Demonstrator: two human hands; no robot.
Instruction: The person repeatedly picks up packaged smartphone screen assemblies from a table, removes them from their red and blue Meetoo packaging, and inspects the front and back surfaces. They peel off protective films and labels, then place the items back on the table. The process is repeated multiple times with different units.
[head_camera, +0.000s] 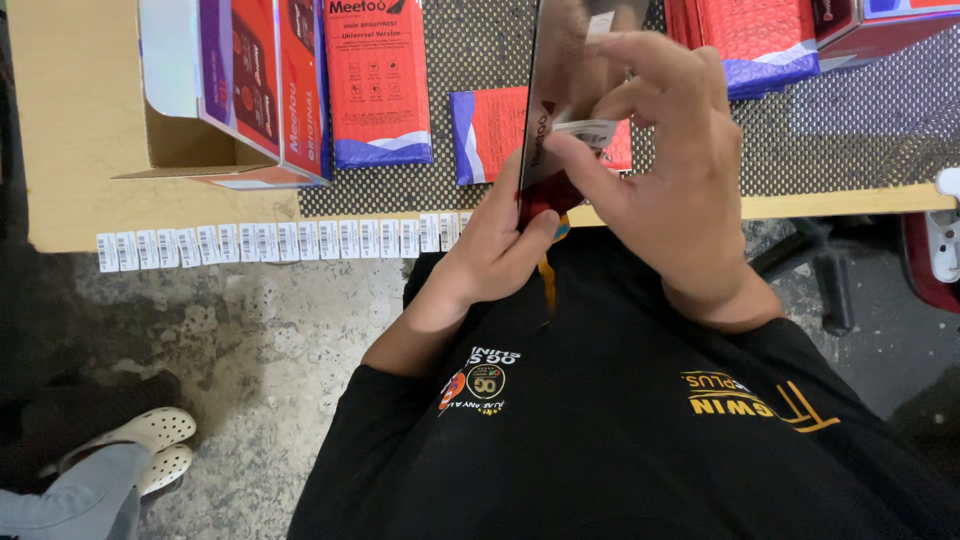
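My left hand (490, 255) grips the lower end of a flat red packet (556, 90) held on edge above the table's front edge. My right hand (665, 150) rests against the packet's side, its thumb and forefinger pinching a small white sticker label (588, 130) onto it. A row of several white barcode stickers (270, 242) hangs along the table's front edge to the left of my hands. More red packets (378, 80) lie flat on the dark mesh mat (860, 130) behind.
An open cardboard box (190, 145) with upright red packets stands at the back left on the wooden table (70, 120). A stack of red packets (755, 40) sits at the back right. Another person's foot in a white clog (150, 440) is on the concrete floor, lower left.
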